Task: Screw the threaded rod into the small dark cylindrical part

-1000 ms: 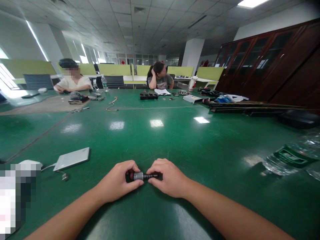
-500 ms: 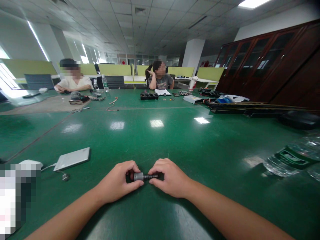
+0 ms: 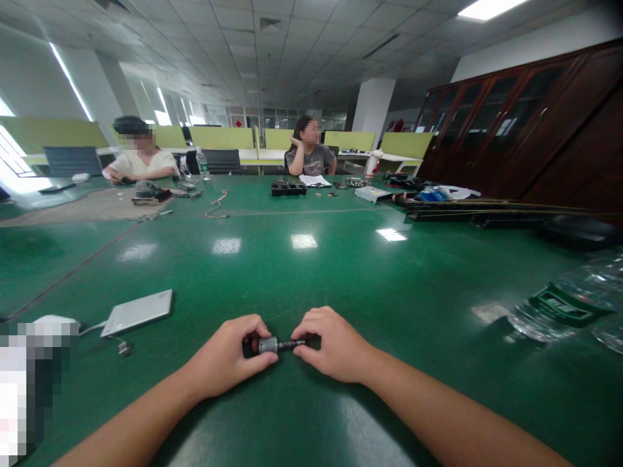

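Note:
My left hand is closed around the thick grey end of a small metal cylinder with a thin, dark, ridged shaft, thumb below and index finger above. From the other side, the thumb and fingers of my right hand pinch the shaft near its tip. The part lies level between both hands, low over the green table. Its exact kind is not clear, and my left fingers hide its far left end.
A white flat box with a cable lies to the left. Clear plastic bottles lie at the right. Across the table are a black tray, long dark rails and two seated people.
My right fingers have shifted slightly along the shaft, away from the grey cylinder, so more of the shaft shows between the hands. The whole view has moved a little.

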